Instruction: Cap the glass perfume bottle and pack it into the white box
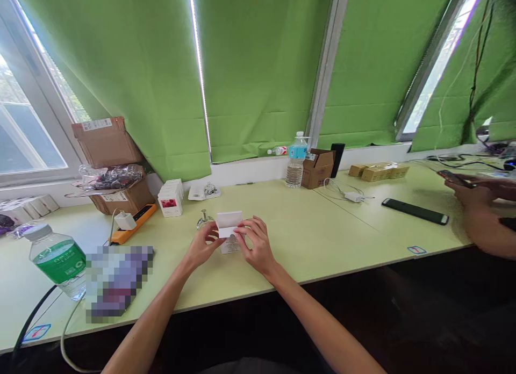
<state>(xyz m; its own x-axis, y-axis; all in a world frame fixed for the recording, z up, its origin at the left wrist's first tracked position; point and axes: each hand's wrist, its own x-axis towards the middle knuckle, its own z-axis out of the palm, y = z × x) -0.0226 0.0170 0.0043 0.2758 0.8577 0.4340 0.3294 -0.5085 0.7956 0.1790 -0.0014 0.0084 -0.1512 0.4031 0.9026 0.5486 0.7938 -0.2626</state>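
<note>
White carton (229, 218): centre of the frame, between both hands; flap raised; interior not visible. Small print on the lower front, too fine to read.
Left hand (205, 242): pinches the left edge of the carton, thumb against curled fingers.
Right hand (256, 245): pinches the right side of the carton near the flap, thumb and fingertips together.
Glass item (204, 219): just behind the left hand, partly hidden; metallic top.
Green-label bottle (58, 260): lower left, white cap, clear liquid; label lettering not legible.
Blue-label bottle (295, 171): upper centre-right, clear liquid; label not legible.
Cardboard boxes (105, 148): left of frame; plastic-wrapped goods (116, 176) between upper and lower parts; white labels, print unreadable.
Small white boxes (171, 196): left of centre, set in a row; red picture on the front one.
Brown box (318, 173): beside the blue-label bottle; contents not visible.
Desk (302, 234): pale yellow-green, across the frame.
</note>
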